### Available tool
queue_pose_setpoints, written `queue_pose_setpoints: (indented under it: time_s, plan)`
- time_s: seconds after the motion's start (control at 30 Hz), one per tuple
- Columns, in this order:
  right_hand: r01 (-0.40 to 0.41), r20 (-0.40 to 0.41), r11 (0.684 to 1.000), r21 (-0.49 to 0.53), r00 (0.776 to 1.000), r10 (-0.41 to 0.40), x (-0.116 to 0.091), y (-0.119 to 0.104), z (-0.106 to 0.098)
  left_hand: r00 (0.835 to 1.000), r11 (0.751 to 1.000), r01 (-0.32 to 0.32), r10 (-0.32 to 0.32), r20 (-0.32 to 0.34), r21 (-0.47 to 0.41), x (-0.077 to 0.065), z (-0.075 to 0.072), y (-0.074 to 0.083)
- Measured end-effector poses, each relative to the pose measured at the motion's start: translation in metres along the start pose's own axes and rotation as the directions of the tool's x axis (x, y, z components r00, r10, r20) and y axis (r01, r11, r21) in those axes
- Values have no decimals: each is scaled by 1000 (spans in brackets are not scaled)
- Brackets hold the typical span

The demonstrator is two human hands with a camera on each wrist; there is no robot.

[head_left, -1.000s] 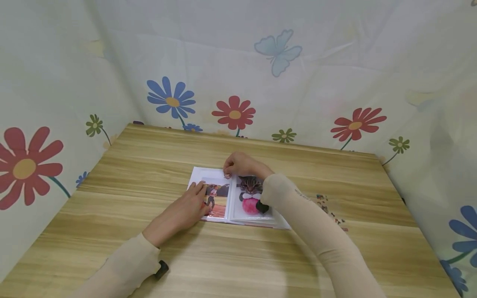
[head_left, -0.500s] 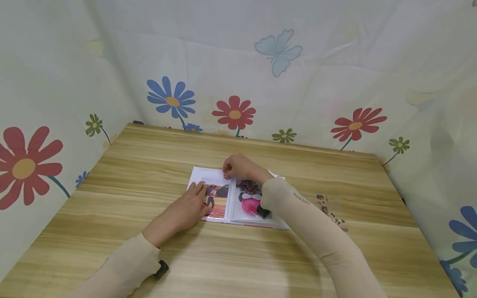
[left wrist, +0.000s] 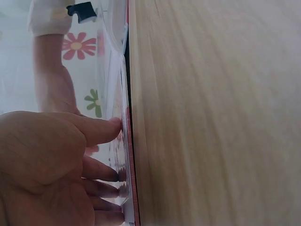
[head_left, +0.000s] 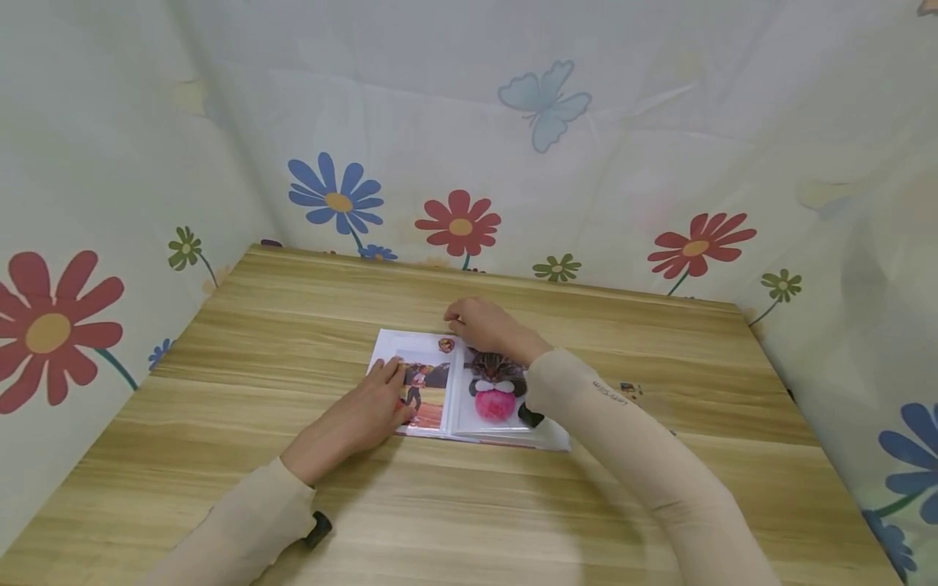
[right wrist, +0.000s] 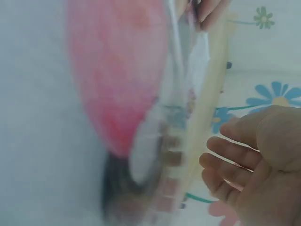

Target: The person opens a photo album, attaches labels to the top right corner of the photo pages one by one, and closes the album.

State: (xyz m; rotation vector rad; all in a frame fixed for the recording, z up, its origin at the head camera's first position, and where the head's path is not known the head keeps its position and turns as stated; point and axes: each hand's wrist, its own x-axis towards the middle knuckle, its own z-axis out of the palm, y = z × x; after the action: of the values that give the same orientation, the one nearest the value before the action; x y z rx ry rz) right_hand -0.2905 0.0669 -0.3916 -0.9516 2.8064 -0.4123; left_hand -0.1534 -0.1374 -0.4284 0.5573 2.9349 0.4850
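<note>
An open photo album (head_left: 387, 346) with white pages lies in the middle of the table. Its left page bears a photo of a running person (head_left: 434, 399); the right page shows a picture of a cat with a pink ball (head_left: 494, 404). My left hand (head_left: 370, 407) rests on the left page, fingers spread and fairly straight, thumb at the lower edge in the left wrist view. A small reddish-brown sticker (head_left: 446, 345) sits at that page's upper right corner. Just above and right of it, my right hand (head_left: 484, 321) hovers, fingers loosely bent, with nothing between them.
Several tiny colourful pieces (head_left: 628, 389) lie on the wooden table (head_left: 293, 317) to the right, partly hidden by my right sleeve (head_left: 623, 423). A flower-patterned curtain (head_left: 410, 106) closes off the back and both sides.
My right hand has let go of the small sticker and moved slightly up and right, so the sticker now shows on the page. The left hand has stayed in place.
</note>
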Motion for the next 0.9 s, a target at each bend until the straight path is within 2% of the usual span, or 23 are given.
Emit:
queue_pose_setpoints:
  time_s: [0.17, 0.27, 0.4, 0.63, 0.9]
  plan:
    - [9, 104, 997, -73, 995, -1, -22, -14, -7, 1000, 1000, -23, 23, -12, 4, -1, -2, -1]
    - [9, 194, 991, -134, 981, 18, -36, -24, -4, 1000, 1000, -25, 25, -5, 11, -1, -3, -2]
    - [6, 254, 984, -180, 966, 41, -46, -32, 5, 1000, 999, -27, 27, -5, 27, -2, -4, -1]
    - [-4, 297, 953, -302, 950, 98, -49, -37, 17, 1000, 999, -31, 31, 4, 40, -2, -4, -1]
    - [-37, 290, 948, -317, 948, 134, -52, -42, 20, 999, 999, -33, 33, 5, 40, -1, -2, 0]
